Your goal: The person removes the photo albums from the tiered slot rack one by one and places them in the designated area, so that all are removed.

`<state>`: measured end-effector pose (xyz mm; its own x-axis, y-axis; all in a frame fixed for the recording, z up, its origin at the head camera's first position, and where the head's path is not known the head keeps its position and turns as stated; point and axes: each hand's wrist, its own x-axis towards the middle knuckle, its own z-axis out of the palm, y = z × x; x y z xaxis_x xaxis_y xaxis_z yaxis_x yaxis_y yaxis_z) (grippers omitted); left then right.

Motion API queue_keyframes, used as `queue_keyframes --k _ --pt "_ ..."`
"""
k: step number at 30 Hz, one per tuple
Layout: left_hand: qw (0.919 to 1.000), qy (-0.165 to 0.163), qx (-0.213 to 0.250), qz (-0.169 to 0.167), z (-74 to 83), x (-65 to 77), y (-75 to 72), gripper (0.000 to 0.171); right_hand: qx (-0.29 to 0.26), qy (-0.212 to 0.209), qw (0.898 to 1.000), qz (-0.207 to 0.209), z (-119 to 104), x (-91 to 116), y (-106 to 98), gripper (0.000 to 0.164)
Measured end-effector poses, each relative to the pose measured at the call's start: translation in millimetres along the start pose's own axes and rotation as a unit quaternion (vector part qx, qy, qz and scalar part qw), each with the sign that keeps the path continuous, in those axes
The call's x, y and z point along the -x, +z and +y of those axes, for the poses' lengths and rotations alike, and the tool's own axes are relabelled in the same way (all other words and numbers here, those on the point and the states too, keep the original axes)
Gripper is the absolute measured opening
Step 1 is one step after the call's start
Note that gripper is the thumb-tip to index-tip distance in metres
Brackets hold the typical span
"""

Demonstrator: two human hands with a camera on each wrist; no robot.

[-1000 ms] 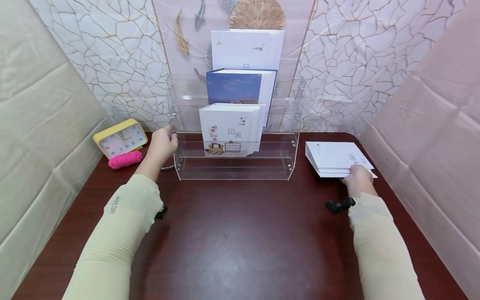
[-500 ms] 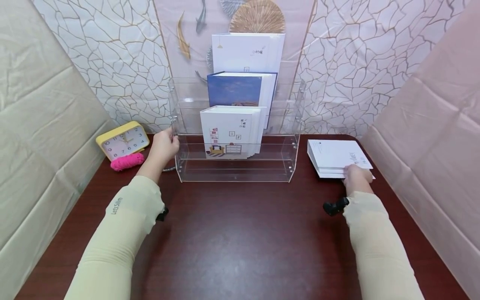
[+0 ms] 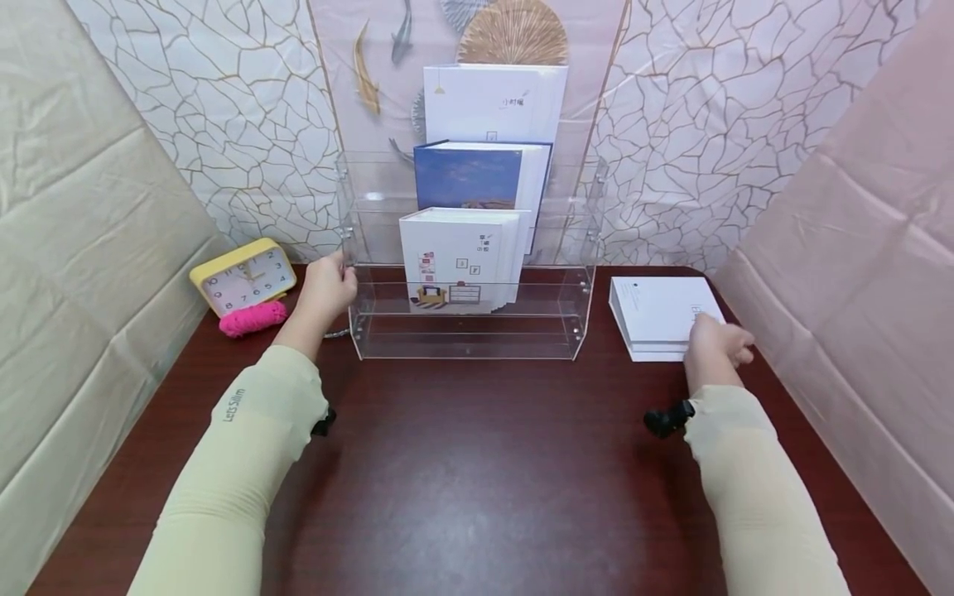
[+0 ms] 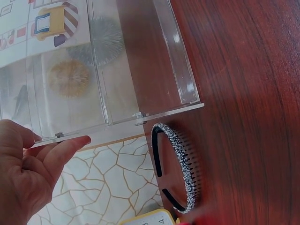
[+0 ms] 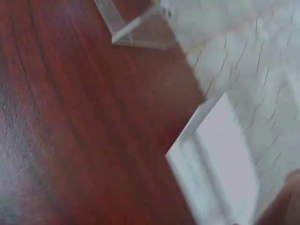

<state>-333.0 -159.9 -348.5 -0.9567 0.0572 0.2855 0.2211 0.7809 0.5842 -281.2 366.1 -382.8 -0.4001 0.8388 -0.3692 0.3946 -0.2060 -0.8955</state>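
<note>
A clear acrylic rack (image 3: pixel 468 343) stands against the back wall, with white and blue books in its tiers. At its left side panel, my left hand (image 3: pixel 324 285) grips the edge; thumb and fingers meet round the panel in the left wrist view. Over at the right, white books (image 3: pixel 656 310) lie stacked on the table; how many is unclear. My right hand (image 3: pixel 717 348) is at the stack's near right corner, its fingers pointing right and loosely bent. The right wrist view is blurred, showing the white stack (image 5: pixel 225 154) beside part of that hand.
Left of the rack, a yellow alarm clock (image 3: pixel 246 277) leans at the back, with a pink yarn skein (image 3: pixel 253 319) before it. A glittery headband (image 4: pixel 180 159) lies close to the rack's left side. Cloth walls enclose the dark red table (image 3: pixel 477 463).
The right hand has turned, its fingers now off to the right of the stack's edge. The stack's near edge sits lower and neater than before. The left hand keeps its grip on the rack.
</note>
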Motion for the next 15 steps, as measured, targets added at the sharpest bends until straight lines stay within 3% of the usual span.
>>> queue_keyframes --k 2,3,5,7,9,10,12,15 --pt "1.0 0.0 -0.004 0.001 -0.7 0.4 -1.4 0.02 -0.068 -0.086 0.994 -0.012 -15.5 18.2 6.1 0.059" --pt "1.0 0.001 -0.004 0.002 -0.9 0.3 -2.1 0.019 -0.09 -0.136 0.986 -0.04 -23.8 30.1 8.3 0.056" --pt "1.0 0.004 -0.004 0.003 -0.9 -0.1 -3.4 0.018 -0.173 -0.236 0.949 -0.117 -39.7 57.2 15.3 0.036" --pt "1.0 0.007 0.0 0.006 -0.6 -1.0 -3.7 0.018 -0.219 -0.303 0.9 -0.223 -52.8 85.4 21.2 0.021" --pt "1.0 0.007 0.004 0.006 -0.3 -1.9 -3.4 0.016 -0.202 -0.359 0.856 -0.312 -59.9 110.3 27.6 0.013" --pt "1.0 0.006 0.005 0.006 -0.1 -2.2 -3.0 0.017 -0.176 -0.385 0.84 -0.34 -61.0 120.6 31.7 0.012" --pt "1.0 0.001 0.007 0.002 0.2 -2.1 -2.0 0.018 -0.101 -0.425 0.818 -0.373 -60.1 136.2 41.4 0.017" --pt "0.9999 -0.008 0.008 -0.003 0.4 -0.9 -1.3 0.023 0.013 -0.461 0.804 -0.376 -54.2 149.5 59.9 0.033"
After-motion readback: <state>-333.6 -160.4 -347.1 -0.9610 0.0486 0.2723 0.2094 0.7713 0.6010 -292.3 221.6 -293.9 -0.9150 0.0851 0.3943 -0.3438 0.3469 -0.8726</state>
